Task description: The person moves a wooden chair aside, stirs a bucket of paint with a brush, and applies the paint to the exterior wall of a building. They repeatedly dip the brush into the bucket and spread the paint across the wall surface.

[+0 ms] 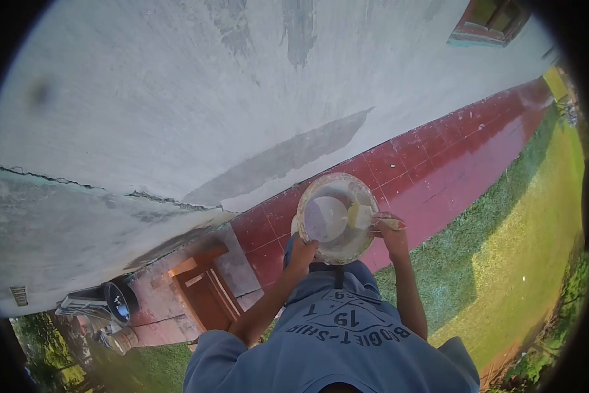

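A round, paint-smeared bowl (336, 218) with whitish paint inside is held up in front of my chest. My left hand (303, 249) grips its lower left rim. My right hand (390, 227) is at the right rim, closed on a brush handle, and the pale brush head (360, 215) rests inside the bowl. My grey printed shirt fills the bottom of the view.
A large white plastered wall (196, 98) with grey patches and a long crack rises ahead. Below lie a red tiled walkway (438, 157), a brown wooden door (206, 295), a black bucket (119, 300) and grass (524, 242) on the right.
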A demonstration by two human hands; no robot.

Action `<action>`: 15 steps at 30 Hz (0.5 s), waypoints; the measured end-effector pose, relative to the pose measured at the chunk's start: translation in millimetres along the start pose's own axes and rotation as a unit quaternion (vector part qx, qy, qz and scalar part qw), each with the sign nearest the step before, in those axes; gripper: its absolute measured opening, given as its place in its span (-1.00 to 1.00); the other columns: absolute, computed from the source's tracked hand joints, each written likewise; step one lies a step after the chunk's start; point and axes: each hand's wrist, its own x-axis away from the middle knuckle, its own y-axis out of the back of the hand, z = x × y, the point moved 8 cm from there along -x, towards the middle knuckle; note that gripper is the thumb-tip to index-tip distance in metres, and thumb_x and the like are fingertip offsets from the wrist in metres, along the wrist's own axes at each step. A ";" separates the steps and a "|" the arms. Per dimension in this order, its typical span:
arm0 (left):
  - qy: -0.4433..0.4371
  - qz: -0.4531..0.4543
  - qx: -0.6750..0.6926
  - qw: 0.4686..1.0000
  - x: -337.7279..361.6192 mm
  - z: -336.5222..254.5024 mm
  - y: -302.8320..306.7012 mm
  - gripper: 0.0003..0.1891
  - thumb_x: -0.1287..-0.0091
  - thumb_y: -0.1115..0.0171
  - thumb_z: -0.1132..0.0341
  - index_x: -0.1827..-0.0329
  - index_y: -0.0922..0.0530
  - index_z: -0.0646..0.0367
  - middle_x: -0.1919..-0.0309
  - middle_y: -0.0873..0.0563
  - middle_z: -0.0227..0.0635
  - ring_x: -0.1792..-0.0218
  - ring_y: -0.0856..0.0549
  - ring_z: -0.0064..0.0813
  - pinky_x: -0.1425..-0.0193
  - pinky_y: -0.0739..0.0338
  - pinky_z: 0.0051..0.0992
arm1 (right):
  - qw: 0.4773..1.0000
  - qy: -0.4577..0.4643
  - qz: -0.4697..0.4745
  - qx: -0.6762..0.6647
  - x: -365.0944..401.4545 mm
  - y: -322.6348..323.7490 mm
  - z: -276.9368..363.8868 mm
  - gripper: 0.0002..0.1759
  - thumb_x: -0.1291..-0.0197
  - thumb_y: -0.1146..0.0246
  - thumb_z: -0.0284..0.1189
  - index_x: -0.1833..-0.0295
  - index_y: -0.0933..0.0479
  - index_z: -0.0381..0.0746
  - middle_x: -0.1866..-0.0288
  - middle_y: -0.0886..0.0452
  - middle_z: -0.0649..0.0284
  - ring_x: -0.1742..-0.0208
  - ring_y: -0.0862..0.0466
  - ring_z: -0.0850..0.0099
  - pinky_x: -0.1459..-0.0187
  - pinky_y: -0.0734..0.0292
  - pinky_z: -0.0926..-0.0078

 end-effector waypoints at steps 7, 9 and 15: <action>-0.010 -0.034 0.036 0.999 85.8 15.3 -53.5 -0.41 -0.24 -0.11 0.59 -0.40 -0.31 0.28 -0.06 -0.64 -0.09 0.00 -0.74 -0.20 0.03 -0.80 -0.19 | 0.984 0.014 0.145 0.105 19.5 -1.8 -14.4 -0.78 -0.21 -0.31 -0.56 0.03 -0.64 -0.37 0.21 -0.70 0.22 0.19 -0.73 0.46 0.18 -0.76 0.48; -0.008 -0.044 0.056 0.997 108.3 22.9 -56.6 -0.42 -0.24 -0.11 0.59 -0.39 -0.33 0.29 -0.07 -0.64 -0.11 -0.01 -0.73 -0.21 -0.02 -0.78 -0.22 | 0.978 0.016 0.160 0.136 32.0 -9.7 -14.7 -0.79 -0.19 -0.32 -0.55 0.06 -0.65 -0.37 0.23 -0.71 0.21 0.21 -0.73 0.46 0.18 -0.74 0.46; -0.101 -0.079 0.074 0.989 143.4 51.7 -31.5 -0.43 -0.24 -0.11 0.57 -0.39 -0.33 0.31 -0.07 -0.63 -0.12 0.02 -0.74 -0.25 0.08 -0.76 -0.30 | 0.912 0.150 0.204 0.322 51.4 -45.4 -34.5 -0.80 -0.13 -0.37 -0.46 0.15 -0.70 -0.34 0.33 -0.75 0.08 0.28 -0.76 0.36 0.20 -0.64 0.36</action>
